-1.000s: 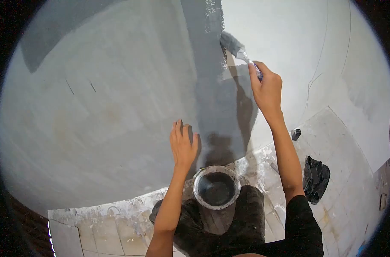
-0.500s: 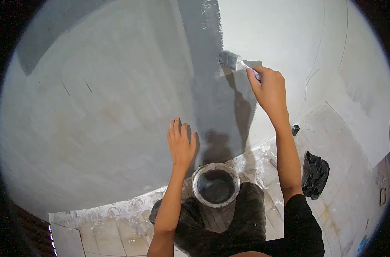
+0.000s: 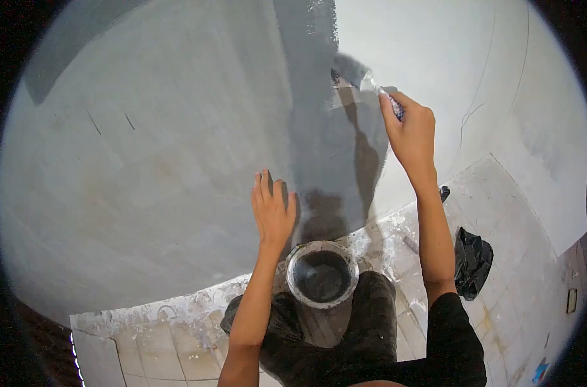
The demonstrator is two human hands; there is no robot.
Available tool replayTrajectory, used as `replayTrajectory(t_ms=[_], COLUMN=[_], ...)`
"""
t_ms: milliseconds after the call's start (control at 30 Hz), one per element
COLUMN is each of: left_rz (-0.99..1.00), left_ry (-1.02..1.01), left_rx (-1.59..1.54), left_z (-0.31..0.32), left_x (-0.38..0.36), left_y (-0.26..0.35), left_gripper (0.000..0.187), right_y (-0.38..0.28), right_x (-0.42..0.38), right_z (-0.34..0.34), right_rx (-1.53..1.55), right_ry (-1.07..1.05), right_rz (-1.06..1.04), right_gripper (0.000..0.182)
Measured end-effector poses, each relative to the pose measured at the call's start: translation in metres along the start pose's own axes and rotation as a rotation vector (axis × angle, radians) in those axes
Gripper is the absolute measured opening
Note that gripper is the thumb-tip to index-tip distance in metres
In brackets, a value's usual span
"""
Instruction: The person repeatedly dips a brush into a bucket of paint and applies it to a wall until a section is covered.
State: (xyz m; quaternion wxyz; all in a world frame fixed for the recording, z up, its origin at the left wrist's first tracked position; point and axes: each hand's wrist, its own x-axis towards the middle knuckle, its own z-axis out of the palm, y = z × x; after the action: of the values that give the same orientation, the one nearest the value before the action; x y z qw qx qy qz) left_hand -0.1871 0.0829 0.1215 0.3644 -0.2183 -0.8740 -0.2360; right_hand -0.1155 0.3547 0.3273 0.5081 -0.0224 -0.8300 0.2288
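Observation:
My right hand (image 3: 410,132) is closed around the handle of a paintbrush (image 3: 369,82), its bristles against the wall at the border between dark grey paint and white. Below the bristles stretches a fresh dark grey patch (image 3: 335,161), crossed by the shadow of my arm and brush. With fingers spread, my left hand (image 3: 273,209) rests against the light grey wall (image 3: 177,193), just left of the dark strip. Between my knees stands a round bucket (image 3: 352,289) holding dark grey paint.
A crumpled black plastic bag (image 3: 472,263) lies on the paint-spattered tiled floor (image 3: 158,348) at right. Near the wall's foot sits a small black object (image 3: 444,193). White wall (image 3: 422,39) extends to the right, with thin dark lines on it.
The brush and my right hand have shifted slightly, the bristles going a little higher up the border and now more bent. My left hand stays in about the same place on the wall.

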Motion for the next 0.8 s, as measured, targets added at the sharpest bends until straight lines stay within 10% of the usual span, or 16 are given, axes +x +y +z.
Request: replayTrajectory(t_ms=[800], left_rz=[0.046], left_ry=[-0.009], left_rx=[-0.115], left_z=[0.003], left_x=[-0.004], left_y=[0.009], left_gripper=[0.031], right_y=[0.011], right_x=[-0.018], right_z=[0.010], right_rx=[-0.071], right_ry=[-0.115], right_rz=[-0.032], right_gripper=[0.032])
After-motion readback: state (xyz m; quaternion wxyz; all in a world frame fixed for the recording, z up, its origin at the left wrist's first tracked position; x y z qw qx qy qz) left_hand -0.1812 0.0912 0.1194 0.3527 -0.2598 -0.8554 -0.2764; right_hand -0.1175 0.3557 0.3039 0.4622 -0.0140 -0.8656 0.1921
